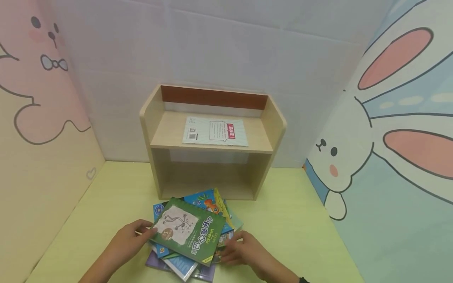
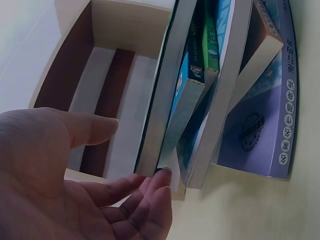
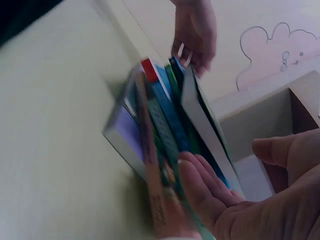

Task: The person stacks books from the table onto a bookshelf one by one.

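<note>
A green book [image 1: 207, 232] with Chinese lettering and a cartoon figure lies on top of an untidy stack of books. Under it, parts show of a blue picture book [image 1: 199, 199], a blue-and-white book [image 1: 182, 267] and a purple book [image 2: 257, 132]. My left hand [image 1: 129, 239] is at the green book's left corner; its fingertips touch the lower edge, and its thumb stands off the cover in the left wrist view. Beside the stack's right side is my right hand [image 1: 247, 253], fingers extended by the book edges and thumb apart. Several middle books are mostly hidden.
Just behind the stack stands a two-level wooden shelf [image 1: 277, 129]. A pale book [image 1: 201, 131] lies flat on its upper level. The yellow table [image 1: 301, 220] is bounded by a white back wall and cartoon-painted side panels [image 1: 396, 220].
</note>
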Demonstrator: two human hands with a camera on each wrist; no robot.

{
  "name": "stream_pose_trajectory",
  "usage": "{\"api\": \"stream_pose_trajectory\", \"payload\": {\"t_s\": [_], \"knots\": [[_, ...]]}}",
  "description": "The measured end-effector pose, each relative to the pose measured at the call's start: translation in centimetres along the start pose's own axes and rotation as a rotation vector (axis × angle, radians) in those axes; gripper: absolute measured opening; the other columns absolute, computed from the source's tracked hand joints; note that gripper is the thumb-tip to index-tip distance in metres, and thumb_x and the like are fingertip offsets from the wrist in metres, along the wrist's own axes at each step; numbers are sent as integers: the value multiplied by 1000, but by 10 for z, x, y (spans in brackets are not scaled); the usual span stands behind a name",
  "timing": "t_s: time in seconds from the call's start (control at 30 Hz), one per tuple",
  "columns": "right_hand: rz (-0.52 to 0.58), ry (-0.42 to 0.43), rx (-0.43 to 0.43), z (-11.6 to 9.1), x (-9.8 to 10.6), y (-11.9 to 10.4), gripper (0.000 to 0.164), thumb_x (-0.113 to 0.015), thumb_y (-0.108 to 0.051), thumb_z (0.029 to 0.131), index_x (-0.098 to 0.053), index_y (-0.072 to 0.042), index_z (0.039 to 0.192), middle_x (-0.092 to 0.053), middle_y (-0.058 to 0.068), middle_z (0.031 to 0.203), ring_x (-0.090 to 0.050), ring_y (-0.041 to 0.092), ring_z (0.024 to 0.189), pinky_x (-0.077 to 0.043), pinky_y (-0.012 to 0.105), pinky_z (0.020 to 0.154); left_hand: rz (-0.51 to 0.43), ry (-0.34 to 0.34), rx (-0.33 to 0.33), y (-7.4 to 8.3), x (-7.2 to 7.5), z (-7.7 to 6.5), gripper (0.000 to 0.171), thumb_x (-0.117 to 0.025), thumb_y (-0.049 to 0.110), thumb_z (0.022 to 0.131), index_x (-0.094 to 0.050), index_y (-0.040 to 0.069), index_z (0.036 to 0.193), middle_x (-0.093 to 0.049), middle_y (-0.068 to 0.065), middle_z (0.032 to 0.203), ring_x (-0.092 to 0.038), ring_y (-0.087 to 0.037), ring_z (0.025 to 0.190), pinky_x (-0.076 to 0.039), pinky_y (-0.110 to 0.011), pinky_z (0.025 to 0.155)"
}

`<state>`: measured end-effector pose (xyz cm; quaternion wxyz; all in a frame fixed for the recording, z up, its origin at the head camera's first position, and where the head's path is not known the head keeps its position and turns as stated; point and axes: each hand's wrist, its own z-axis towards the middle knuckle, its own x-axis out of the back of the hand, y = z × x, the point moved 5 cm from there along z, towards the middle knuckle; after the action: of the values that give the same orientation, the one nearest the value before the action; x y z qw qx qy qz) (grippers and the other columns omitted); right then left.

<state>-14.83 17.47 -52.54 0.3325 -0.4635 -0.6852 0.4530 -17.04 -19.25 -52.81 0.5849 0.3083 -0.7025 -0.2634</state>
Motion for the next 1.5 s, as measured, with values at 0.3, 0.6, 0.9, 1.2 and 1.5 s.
{"api": "stream_pose_trajectory", "payload": {"t_s": [0.3, 0.6, 0.9, 1.2, 1.5], "knots": [[90, -19, -20, 4, -20, 3, 32, -66, -17, 110, -72, 14, 115, -80, 23, 102, -82, 32, 93, -67, 43, 84, -63, 4, 37, 0, -6, -2, 54, -73, 42, 107, -71, -6, 132, -77, -4, 105, -73, -20, 89, -58, -38, 72], [104, -13, -27, 4, -22, 3, 29, -68, -21, 110, -75, 7, 113, -81, 17, 97, -78, 19, 75, -68, 38, 76, -259, -13, 165, -2, -15, -9, 42, -68, 36, 110, -73, -4, 121, -71, -2, 87, -63, -20, 81, -55, -33, 68], [61, 21, 5, 0, -14, 6, 17, -71, -12, 106, -73, 5, 105, -80, 11, 92, -77, 18, 74, -68, 37, 73, -462, -74, 197, -2, -23, -17, 37, -67, 25, 111, -70, -9, 124, -78, -8, 102, -76, -25, 93, -65, -44, 88], [53, 11, 57, -7, 1, -11, 20, -72, -14, 105, -72, 6, 107, -80, 11, 91, -76, 18, 73, -67, 36, 72, -574, -250, 126, 9, -23, -18, 62, -58, 30, 115, -46, -17, 154, -74, -16, 132, -75, -27, 113, -62, -50, 101], [31, 20, 99, -3, 19, -28, 25, -71, -16, 107, -72, 9, 112, -80, 10, 91, -75, 18, 75, -64, 31, 71, -552, -251, 59, 30, -20, -16, 49, -63, 22, 111, -52, -14, 143, -77, -8, 117, -72, -23, 106, -60, -54, 102]]}}
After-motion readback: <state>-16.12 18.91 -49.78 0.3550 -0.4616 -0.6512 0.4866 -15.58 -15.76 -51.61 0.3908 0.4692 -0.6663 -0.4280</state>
